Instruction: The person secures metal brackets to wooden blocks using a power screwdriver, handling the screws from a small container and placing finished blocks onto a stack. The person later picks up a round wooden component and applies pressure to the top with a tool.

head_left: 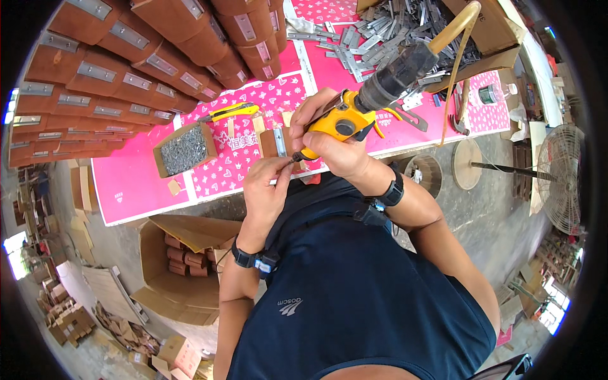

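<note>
My right hand (342, 151) is wrapped round a yellow and black power screwdriver (345, 123), whose bit end points down toward the near edge of the pink-covered table. Thumb and fingers of my left hand (265, 183) are pinched together right at the bit tip; whatever they hold is too small to make out. Beneath the tool lies a reddish-brown block (268, 147) with a flat metal plate (280, 142) on it, partly covered by both hands. To the left, a small open box (209, 140) holds loose screws (182, 153). A yellow utility knife (233, 111) lies beyond it.
Brown pieces with metal plates (136, 60) are stacked high at the far left. Loose metal strips (354, 50) heap up at the far side. A hammer (460, 120) and plastic bottle (497, 94) stay right. Below stand a carton (152, 253), a round stool (467, 166) and a fan (563, 180).
</note>
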The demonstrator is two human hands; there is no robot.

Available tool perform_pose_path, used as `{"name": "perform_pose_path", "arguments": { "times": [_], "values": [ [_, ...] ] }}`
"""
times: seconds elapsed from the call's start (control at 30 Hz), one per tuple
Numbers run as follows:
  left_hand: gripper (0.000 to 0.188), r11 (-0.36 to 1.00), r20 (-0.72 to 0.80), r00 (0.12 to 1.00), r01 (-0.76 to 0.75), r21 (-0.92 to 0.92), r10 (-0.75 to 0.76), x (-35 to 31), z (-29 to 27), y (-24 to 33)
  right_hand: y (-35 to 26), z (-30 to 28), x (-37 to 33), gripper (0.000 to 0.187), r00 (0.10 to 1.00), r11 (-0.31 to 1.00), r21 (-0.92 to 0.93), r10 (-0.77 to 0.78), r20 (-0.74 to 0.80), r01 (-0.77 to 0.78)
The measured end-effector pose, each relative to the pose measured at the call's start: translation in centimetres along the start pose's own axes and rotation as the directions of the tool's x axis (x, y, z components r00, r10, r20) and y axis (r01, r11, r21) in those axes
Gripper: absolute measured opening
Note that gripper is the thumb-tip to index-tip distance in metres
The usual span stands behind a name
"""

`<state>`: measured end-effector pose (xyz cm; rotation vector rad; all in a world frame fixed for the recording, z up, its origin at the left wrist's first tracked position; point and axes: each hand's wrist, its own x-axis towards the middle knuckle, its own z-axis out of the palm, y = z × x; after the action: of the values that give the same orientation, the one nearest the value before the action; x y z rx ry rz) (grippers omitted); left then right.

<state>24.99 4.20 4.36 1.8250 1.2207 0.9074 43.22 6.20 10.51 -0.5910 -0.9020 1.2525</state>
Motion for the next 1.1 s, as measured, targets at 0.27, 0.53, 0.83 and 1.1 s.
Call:
{"name": "perform_pose_path", "arguments": {
  "times": [0.27, 0.53, 0.83, 1.1],
  "values": [
    [0.016, 0.966, -0.081, 0.986, -0.126, 0.224, 0.147, 2.7, 0.6, -2.4, 2.2, -0.7, 1.6, 0.029, 0.994, 0.982, -0.168, -0.074, 0.083, 0.087],
    [0.019, 0.974, -0.088, 0.993, -0.062, 0.217, 0.083, 4.5, 1.4, -4.5, 4.9, -1.7, 3.3, 0.027, 0.996, 0.958, -0.276, -0.068, 0.057, 0.082],
    [0.035, 0.991, -0.077, 0.991, 0.106, -0.085, -0.113, 3.3, 2.3, -4.5, 6.2, -2.1, 3.3, 0.03, 0.997, 0.965, -0.254, -0.049, 0.066, 0.064],
    [0.064, 0.997, -0.149, 0.989, 0.012, -0.074, -0.023, 2.4, 3.7, -6.1, 6.5, -1.8, 3.5, 0.028, 0.995, 0.96, -0.264, -0.074, 0.073, 0.091]
  ]
}}
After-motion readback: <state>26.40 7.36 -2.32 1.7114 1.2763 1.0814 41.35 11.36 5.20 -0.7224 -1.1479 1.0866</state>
